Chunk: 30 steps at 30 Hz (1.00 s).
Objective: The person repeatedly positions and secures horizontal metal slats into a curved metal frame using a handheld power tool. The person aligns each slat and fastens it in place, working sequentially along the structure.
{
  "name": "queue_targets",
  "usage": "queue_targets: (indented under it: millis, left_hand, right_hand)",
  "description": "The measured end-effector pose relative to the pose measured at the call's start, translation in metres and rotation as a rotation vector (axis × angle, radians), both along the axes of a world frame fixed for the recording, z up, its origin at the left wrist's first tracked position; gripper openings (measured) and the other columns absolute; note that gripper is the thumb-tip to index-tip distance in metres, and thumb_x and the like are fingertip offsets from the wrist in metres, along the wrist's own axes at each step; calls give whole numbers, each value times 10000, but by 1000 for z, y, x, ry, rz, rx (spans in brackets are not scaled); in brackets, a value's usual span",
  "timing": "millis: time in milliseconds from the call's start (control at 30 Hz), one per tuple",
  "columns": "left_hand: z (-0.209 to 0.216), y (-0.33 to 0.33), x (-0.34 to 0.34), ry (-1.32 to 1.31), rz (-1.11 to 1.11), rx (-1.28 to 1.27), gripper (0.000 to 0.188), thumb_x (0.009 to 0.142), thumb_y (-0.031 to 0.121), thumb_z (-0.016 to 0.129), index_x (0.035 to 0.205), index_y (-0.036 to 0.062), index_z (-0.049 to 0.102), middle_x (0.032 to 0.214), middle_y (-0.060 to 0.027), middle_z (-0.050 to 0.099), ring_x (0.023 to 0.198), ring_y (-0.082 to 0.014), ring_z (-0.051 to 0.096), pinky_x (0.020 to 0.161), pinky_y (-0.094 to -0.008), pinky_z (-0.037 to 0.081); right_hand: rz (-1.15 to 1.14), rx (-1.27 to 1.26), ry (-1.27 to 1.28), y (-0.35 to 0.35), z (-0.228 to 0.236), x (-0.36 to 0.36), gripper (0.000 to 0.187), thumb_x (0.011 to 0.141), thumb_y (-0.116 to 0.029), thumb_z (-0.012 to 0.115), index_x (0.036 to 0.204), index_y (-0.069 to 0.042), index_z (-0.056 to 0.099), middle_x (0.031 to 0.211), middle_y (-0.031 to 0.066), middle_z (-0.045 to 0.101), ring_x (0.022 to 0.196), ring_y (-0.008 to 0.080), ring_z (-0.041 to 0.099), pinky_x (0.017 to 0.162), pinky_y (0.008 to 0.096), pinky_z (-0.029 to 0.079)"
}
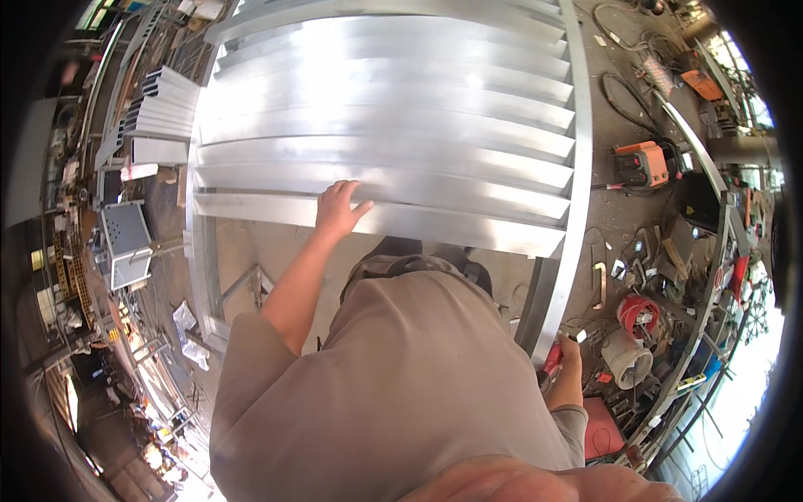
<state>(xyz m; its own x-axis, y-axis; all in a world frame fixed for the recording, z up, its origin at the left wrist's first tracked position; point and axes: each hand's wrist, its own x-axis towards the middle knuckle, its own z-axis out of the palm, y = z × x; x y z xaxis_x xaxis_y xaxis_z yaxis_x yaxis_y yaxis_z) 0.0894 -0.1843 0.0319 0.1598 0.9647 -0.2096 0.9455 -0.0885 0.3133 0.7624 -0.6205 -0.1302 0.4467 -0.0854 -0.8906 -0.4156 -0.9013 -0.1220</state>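
A large silvery metal louvre frame [577,167] lies in front of me, with slanted slats [385,125] running across it. My left hand [338,209] rests on the nearest slat [452,230], fingers over its upper edge and thumb apart. Low on the right, my right hand [570,353] is closed round a red tool [552,358] beside the frame's right rail. My arm and the rail partly hide the tool, so its exact kind cannot be made out. My body stands inside the frame's slatless near part.
On the right floor are an orange machine [642,165] with cables, a red bucket [637,315], a whitish bucket [627,358] and a red box [602,429]. To the left are stacked metal profiles [163,105] and a grey perforated metal box [125,243].
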Motion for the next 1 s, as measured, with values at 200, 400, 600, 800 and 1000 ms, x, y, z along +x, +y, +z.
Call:
queue_targets:
  millis: [200, 400, 600, 800, 1000]
  left_hand:
    - [20, 115, 54, -527, 260, 0, 744, 945, 463, 775, 1482, 11, 526, 1360, -211, 663, 1283, -316, 621, 1083, -430, 485]
    - [47, 323, 94, -1230, 731, -167, 883, 931, 503, 799, 1512, -47, 426, 1484, -194, 508, 1294, -287, 567, 1070, -403, 486]
    - [23, 505, 79, -1367, 1084, -107, 1084, 850, 628, 823, 1533, -89, 383, 1516, -158, 523, 1341, -249, 520, 1168, -438, 409]
    - [-28, 580, 35, -1405, 1131, -135, 848, 821, 481, 908, 1440, 61, 509, 1244, -106, 657, 1004, -249, 655, 927, -481, 516]
    - [-34, 543, 23, -1792, 948, -159, 307, 940, 287, 801, 1124, 75, 675, 1177, -98, 632, 1054, -223, 617, 888, -404, 588]
  right_hand:
    - [357, -83, 110, -7, -8, -19, 493, 946, -436, 672, 916, 56, 699, 669, 192, 662, 498, 351, 644, 499, 570, 513]
    - [599, -151, -154, -18, 6, -33, 505, 959, -343, 661, 1252, 68, 689, 1074, 213, 751, 981, 324, 736, 787, 478, 575]
    - [1019, -255, -391, -37, 48, -56, 385, 914, -140, 552, 1211, 39, 718, 1082, 215, 753, 1071, 356, 708, 896, 472, 546]
    - [450, -191, -413, 68, 139, -97, 305, 834, -186, 635, 1028, 24, 741, 912, 163, 742, 889, 302, 697, 817, 437, 537]
    - [671, -194, -866, 173, 153, -88, 652, 948, -292, 637, 1461, 87, 503, 1351, 275, 650, 1232, 372, 656, 1053, 403, 494]
